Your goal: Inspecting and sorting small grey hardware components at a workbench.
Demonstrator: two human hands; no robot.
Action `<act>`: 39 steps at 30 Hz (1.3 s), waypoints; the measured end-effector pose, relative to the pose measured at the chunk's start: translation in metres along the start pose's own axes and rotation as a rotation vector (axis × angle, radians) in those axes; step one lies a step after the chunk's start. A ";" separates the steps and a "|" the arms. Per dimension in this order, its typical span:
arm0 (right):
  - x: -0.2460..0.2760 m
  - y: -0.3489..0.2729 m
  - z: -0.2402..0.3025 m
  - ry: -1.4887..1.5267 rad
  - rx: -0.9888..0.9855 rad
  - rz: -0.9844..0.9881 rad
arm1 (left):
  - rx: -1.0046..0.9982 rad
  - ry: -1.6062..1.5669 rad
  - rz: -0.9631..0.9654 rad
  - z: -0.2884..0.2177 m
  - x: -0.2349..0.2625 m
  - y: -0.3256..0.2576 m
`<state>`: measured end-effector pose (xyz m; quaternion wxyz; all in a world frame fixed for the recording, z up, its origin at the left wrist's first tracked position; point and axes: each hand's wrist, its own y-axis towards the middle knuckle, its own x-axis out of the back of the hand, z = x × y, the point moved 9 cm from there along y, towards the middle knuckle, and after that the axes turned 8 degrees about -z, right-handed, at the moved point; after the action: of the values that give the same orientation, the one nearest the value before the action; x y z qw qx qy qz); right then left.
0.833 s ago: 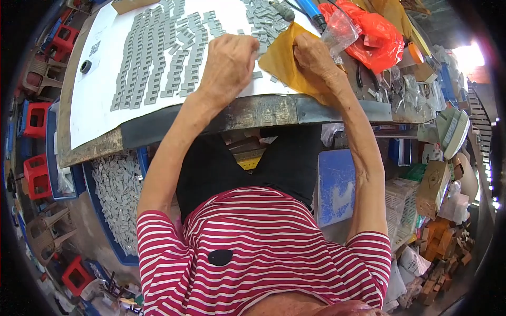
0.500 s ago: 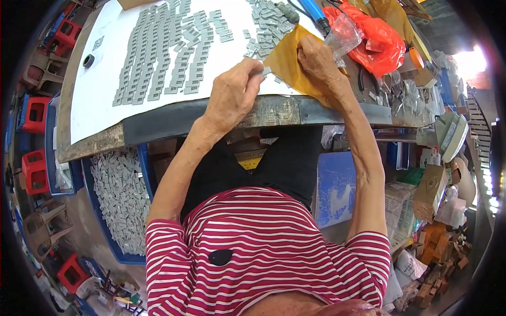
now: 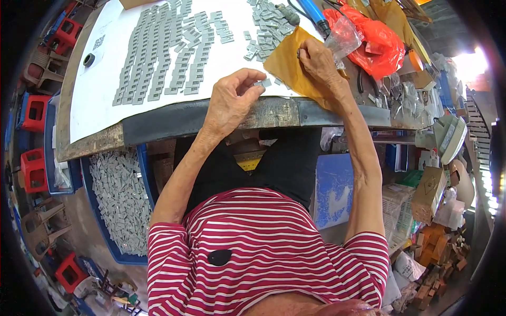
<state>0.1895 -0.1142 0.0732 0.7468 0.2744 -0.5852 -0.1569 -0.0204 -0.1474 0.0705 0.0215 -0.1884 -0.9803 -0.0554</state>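
Between the thumb and forefinger of my left hand [image 3: 231,102], near the table's front edge, is a small grey rectangular piece [image 3: 265,82]. My right hand [image 3: 319,62] rests on a yellow-brown sheet [image 3: 287,63], its fingers curled closed. A small dark bit shows at those fingertips, too little of it to name. Left of my hands, similar grey pieces [image 3: 153,58] lie in long slanting rows on white paper [image 3: 95,113]. Beyond the sheet is a loose heap of grey pieces [image 3: 270,26].
A red plastic bag [image 3: 382,50] and a blue tool [image 3: 314,16] lie at the back right. A black ring [image 3: 89,60] sits on the paper at left. Below the table's left side stands a blue bin [image 3: 113,250] full of grey pieces.
My left hand has come slightly nearer to me and its fingers have parted more, showing the grey piece better. My right hand has shifted slightly on the brown sheet.
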 end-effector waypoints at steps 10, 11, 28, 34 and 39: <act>-0.001 0.001 0.000 0.134 -0.083 0.019 | 0.005 0.051 0.028 0.009 0.000 -0.003; 0.004 -0.003 -0.010 0.115 -0.192 0.058 | 0.001 0.026 0.042 0.006 -0.004 -0.002; 0.010 -0.062 0.072 1.473 -0.916 0.291 | 0.116 -0.225 0.075 0.014 -0.011 -0.017; 0.009 -0.075 0.086 1.400 -0.978 0.267 | 0.115 -0.221 0.045 0.016 -0.011 -0.023; 0.014 -0.077 0.090 1.332 -0.915 0.236 | 0.093 -0.219 0.048 0.013 -0.014 -0.025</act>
<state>0.1136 -0.2039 0.0539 0.9877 -0.0855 0.0783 -0.1049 -0.0171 -0.1737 0.0539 -0.0757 -0.2154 -0.9735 0.0117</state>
